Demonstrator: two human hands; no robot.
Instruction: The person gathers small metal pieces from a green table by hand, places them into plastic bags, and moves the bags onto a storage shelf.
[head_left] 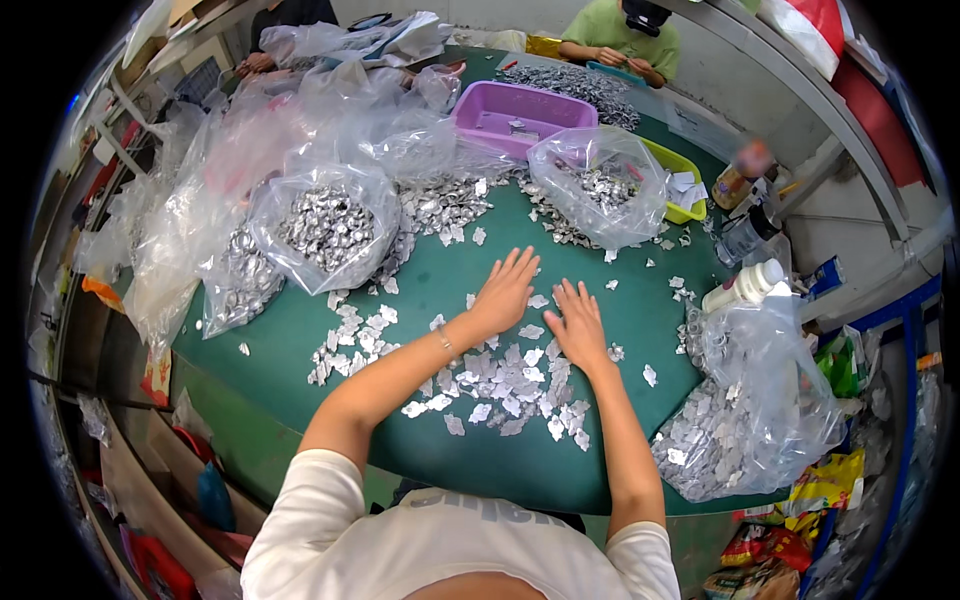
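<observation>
Both my hands lie flat on the green table (400, 270), side by side. My left hand (505, 292) has its fingers stretched forward and partly apart, with a few loose metal pieces around it. My right hand (580, 325) is also spread, its fingertips beside a couple of the pieces. Between my forearms, small flat silver metal pieces (515, 380) with wavy outlines lie scattered, some overlapping. A further patch of the same pieces (350, 340) lies left of my left forearm. Whether any piece sits under my palms is hidden.
Clear plastic bags of metal parts stand at left (325, 230), far middle (600, 190) and right (710, 430). Behind them are a purple basin (480, 120) and a yellow-green tray (675, 210). A white bottle (745, 285) stands at right. A person in green (615, 45) works across the table.
</observation>
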